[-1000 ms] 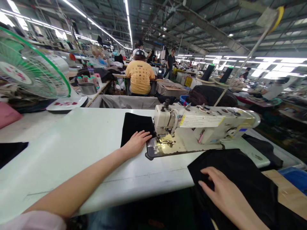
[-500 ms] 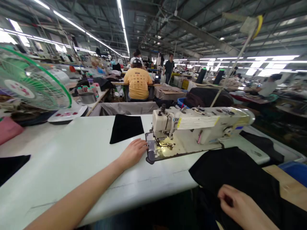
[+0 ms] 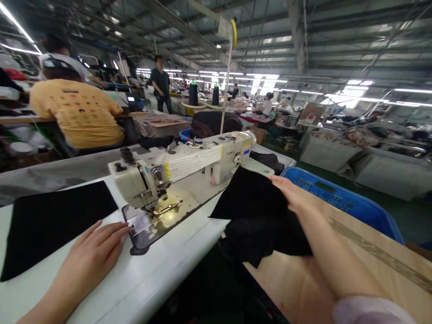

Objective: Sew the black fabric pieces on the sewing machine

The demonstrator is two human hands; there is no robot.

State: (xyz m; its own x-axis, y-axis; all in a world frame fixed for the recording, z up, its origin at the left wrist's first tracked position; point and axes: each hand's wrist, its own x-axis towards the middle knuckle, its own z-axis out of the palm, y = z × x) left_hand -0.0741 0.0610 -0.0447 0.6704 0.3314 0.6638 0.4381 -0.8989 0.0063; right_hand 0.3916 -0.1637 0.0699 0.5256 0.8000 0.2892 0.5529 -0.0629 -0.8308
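Observation:
A white industrial sewing machine [image 3: 182, 166] stands on the white table [image 3: 145, 274], its needle over a metal plate. My left hand [image 3: 92, 249] lies flat on the table, fingers apart and pointing at that plate. A flat black fabric panel [image 3: 54, 225] lies just left of those fingers. My right hand [image 3: 290, 193] grips a loose black fabric piece [image 3: 256, 216], raised at the table's right edge beside the machine's arm. The fabric hangs in folds below my hand, and its lower part hides the table edge behind it.
A blue plastic crate [image 3: 340, 198] sits beyond a wooden board [image 3: 337, 270] on the right. A co-worker in a yellow shirt [image 3: 76, 114] sits at the back left. Thread cones [image 3: 193, 93] stand behind the machine, with a thin pole [image 3: 224, 90] rising there.
The view has swung right. My right hand has raised the black fabric from the lower right up beside the machine. My left hand remains near the plate, and the panel now lies further left in view.

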